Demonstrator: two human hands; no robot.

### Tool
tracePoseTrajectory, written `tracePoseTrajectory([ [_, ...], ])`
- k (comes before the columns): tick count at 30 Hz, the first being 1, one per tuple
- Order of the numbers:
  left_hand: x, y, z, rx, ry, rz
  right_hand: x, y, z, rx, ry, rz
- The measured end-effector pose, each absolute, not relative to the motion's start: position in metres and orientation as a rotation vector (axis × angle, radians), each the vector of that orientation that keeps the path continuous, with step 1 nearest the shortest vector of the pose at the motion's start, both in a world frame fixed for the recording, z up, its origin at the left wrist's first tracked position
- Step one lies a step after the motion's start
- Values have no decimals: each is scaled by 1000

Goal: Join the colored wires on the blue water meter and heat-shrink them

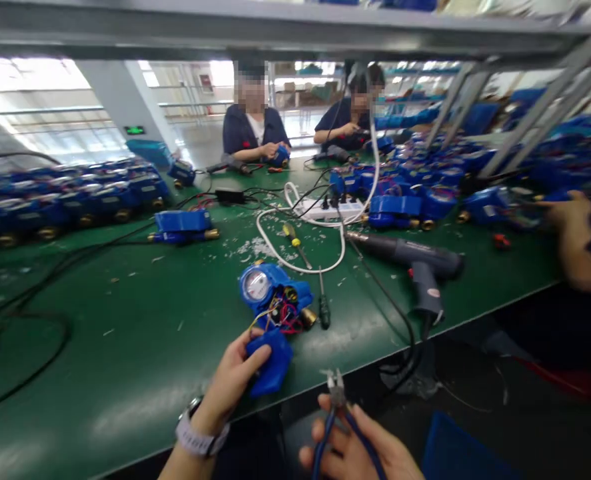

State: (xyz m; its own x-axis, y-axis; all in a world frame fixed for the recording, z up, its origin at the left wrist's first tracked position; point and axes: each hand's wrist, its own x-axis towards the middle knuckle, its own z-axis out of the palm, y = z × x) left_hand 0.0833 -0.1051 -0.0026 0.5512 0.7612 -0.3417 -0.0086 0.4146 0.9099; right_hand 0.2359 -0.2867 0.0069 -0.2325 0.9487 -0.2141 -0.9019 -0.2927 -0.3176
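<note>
My left hand (pixel 240 367) grips a flat blue plastic cover (pixel 274 363) between thumb and fingers, low over the green table. Thin wires run from that cover to an opened blue water meter (pixel 270 290), whose round dial faces up and whose red, yellow and black wiring is exposed. Past the table's front edge, my right hand (pixel 350 440) holds cutting pliers (pixel 336 390) by their dark blue handles, the jaws pointing away from me and slightly apart. A dark-handled screwdriver (pixel 324 310) lies just right of the meter.
A heat gun (pixel 415 263) rests at right, its cable hanging over the edge. Behind the meter are a yellow screwdriver (pixel 292 239) and a white power strip (pixel 332 208). Rows of blue meters (pixel 75 200) fill the left. Two people sit opposite; another person's arm (pixel 582 240) reaches in at right.
</note>
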Motion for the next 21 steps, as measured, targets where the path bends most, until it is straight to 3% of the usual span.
tracePoseTrajectory([
  [4, 83, -104, -9, 1003, 843, 598, 252, -280, 20, -515, -320, 1751],
  [8, 85, -108, -8, 959, 827, 628, 266, -271, 26, -1030, -669, 1422],
  [12, 87, -111, -7, 952, 830, 641, 274, -257, 23, -1574, -1344, 721],
  [16, 88, -113, -7, 958, 861, 645, 272, -243, 20, -1654, -1728, 105],
  [21, 88, -115, -8, 994, 879, 658, 266, -233, 20, -1674, -1800, -3],
])
